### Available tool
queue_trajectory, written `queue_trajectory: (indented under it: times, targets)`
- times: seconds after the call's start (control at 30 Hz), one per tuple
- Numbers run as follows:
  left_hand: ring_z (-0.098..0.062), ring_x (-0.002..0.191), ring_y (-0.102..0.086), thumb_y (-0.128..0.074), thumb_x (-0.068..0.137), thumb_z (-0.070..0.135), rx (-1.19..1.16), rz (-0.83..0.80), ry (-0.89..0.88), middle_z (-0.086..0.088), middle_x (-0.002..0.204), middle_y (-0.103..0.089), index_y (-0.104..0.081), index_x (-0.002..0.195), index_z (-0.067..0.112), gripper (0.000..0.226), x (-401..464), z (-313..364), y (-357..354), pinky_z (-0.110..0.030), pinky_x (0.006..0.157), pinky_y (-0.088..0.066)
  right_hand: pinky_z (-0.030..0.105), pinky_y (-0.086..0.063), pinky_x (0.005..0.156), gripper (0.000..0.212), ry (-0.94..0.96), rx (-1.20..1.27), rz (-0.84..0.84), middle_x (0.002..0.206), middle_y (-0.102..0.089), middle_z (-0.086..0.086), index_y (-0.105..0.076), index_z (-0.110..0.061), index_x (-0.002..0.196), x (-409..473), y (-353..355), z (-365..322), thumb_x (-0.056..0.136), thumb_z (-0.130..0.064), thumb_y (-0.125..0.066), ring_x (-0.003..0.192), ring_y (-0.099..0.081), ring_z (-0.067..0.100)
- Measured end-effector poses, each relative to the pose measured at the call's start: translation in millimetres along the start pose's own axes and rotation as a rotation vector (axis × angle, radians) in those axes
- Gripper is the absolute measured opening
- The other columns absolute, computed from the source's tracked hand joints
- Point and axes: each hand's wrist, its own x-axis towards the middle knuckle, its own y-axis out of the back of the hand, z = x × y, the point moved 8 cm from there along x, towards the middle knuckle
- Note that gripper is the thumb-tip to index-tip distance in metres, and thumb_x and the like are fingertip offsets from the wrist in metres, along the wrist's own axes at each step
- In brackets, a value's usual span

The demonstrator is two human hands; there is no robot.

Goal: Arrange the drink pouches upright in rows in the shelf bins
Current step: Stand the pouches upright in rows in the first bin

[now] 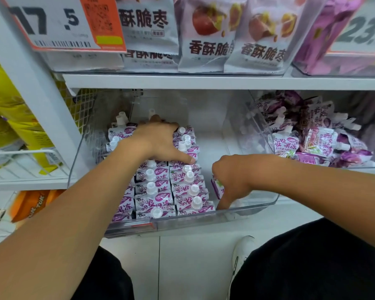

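Purple-and-white drink pouches (160, 187) fill the left half of the clear plastic bin (236, 215), and the person is working both hands inside it. Two neat rows run from the bin's front wall back toward its rear, each pouch standing on its base with its white screw cap up, so the long axis is vertical and the printed faces look toward the front wall.

Left hand (158, 141) lies across the back part of those rows, fingers spread and fairly straight, thumb stretched toward the front; it presses on the caps and tops rather than gripping anything. That looks like a brace, I'd say, keeping the packed rows from toppling sideways into the open right half.

Right hand (230, 178) is down near the bin's front right area, fingers curled around a single pouch (216, 187) whose purple edge peeks out on the hand's left side. Its forefinger points down to the bin floor just behind the front wall. This one looks upright or close to it, though the hand hides most of it. Judging by the spot, it starts a third row beside the two finished ones.

Over in the neighbouring bin (256, 118) to the right, more pouches (312, 139) lie in a loose heap, spouts pointing every which way.
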Motion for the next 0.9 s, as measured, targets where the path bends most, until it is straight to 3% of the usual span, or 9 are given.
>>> queue_trajectory:
  times: [0.07,0.13,0.23,0.27,0.43,0.53,0.63,0.7,0.9]
  targets:
    - [-0.025,0.128,-0.049,-0.052,0.044,0.099,-0.006,-0.018,0.0,0.006,0.145,-0.05,-0.043,0.141,0.036,0.116,0.6,-2.5,-0.6,-0.043,0.1,-0.048,0.03,-0.046,0.069,0.057,0.004,-0.058,0.077,0.112,-0.058,0.007,-0.056,-0.012,0.115,4.4,-7.1,-6.9,0.075,-0.045,-0.079,0.096,-0.062,0.026]
    - [-0.025,0.13,-0.047,-0.054,0.046,0.097,-0.011,-0.028,-0.006,0.006,0.148,-0.047,-0.04,0.144,0.035,0.117,1.3,-4.1,-0.3,-0.043,0.102,-0.046,0.03,-0.045,0.07,0.049,0.011,-0.093,0.113,0.112,-0.056,0.008,-0.052,-0.012,0.116,6.4,-10.6,-10.8,0.078,-0.034,-0.075,0.096,-0.061,0.026]
    - [-0.026,0.131,-0.046,-0.053,0.046,0.098,-0.012,-0.022,-0.026,0.006,0.149,-0.046,-0.04,0.144,0.035,0.118,1.0,-5.4,-0.8,-0.044,0.103,-0.046,0.03,-0.044,0.066,0.021,-0.039,0.107,0.264,0.087,-0.054,0.007,-0.053,-0.014,0.082,9.5,17.5,14.5,0.086,-0.032,-0.063,0.08,-0.056,0.028]
    - [-0.025,0.132,-0.047,-0.052,0.046,0.098,-0.014,-0.016,-0.039,0.007,0.15,-0.046,-0.04,0.144,0.036,0.117,0.6,-5.3,-0.9,-0.043,0.103,-0.046,0.031,-0.043,0.065,0.026,-0.055,0.161,0.32,0.076,-0.05,0.007,-0.048,-0.013,0.072,9.2,28.7,25.2,0.088,-0.031,-0.058,0.075,-0.053,0.029]
    - [-0.023,0.129,-0.05,-0.053,0.05,0.097,-0.057,0.04,-0.071,0.009,0.146,-0.05,-0.047,0.139,0.037,0.107,-1.9,-7.8,-0.9,-0.043,0.102,-0.046,0.035,-0.044,0.061,0.021,-0.014,0.134,0.357,0.064,-0.05,0.008,-0.05,-0.01,0.065,24.2,38.1,31.8,0.084,-0.012,-0.059,0.067,-0.05,0.029]
    - [-0.025,0.129,-0.049,-0.054,0.05,0.096,-0.054,0.038,-0.061,0.007,0.146,-0.05,-0.046,0.14,0.034,0.11,-1.5,-8.6,-1.7,-0.043,0.103,-0.046,0.035,-0.053,0.07,0.008,-0.092,0.162,0.527,0.082,-0.067,0.016,-0.067,-0.005,0.081,18.2,68.9,54.7,0.085,-0.006,-0.06,0.078,-0.063,0.033]
    - [-0.027,0.131,-0.046,-0.057,0.052,0.093,-0.035,0.032,-0.038,0.003,0.147,-0.048,-0.042,0.143,0.03,0.112,-1.1,-8.8,-1.6,-0.044,0.104,-0.045,0.031,-0.05,0.074,0.022,-0.138,0.168,0.826,0.105,-0.067,0.018,-0.068,-0.009,0.109,10.8,106.7,70.4,0.091,-0.005,-0.055,0.089,-0.063,0.035]
    - [-0.027,0.128,-0.049,-0.059,0.052,0.093,-0.04,0.028,-0.02,0.001,0.144,-0.051,-0.043,0.141,0.028,0.112,-0.9,-9.2,-2.2,-0.044,0.102,-0.046,0.033,-0.052,0.077,0.028,-0.082,0.195,0.928,0.108,-0.066,0.016,-0.064,-0.017,0.116,20.9,118.7,62.5,0.092,-0.006,-0.053,0.091,-0.062,0.034]
    - [-0.026,0.127,-0.051,-0.068,0.061,0.081,-0.148,0.016,-0.022,-0.002,0.146,-0.049,-0.039,0.143,0.022,0.104,-9.8,-12.6,-5.7,-0.041,0.103,-0.047,0.031,-0.049,0.072,0.02,0.029,0.211,0.765,0.092,-0.064,0.009,-0.066,-0.016,0.094,82.5,125.6,31.3,0.087,-0.002,-0.053,0.084,-0.058,0.027]
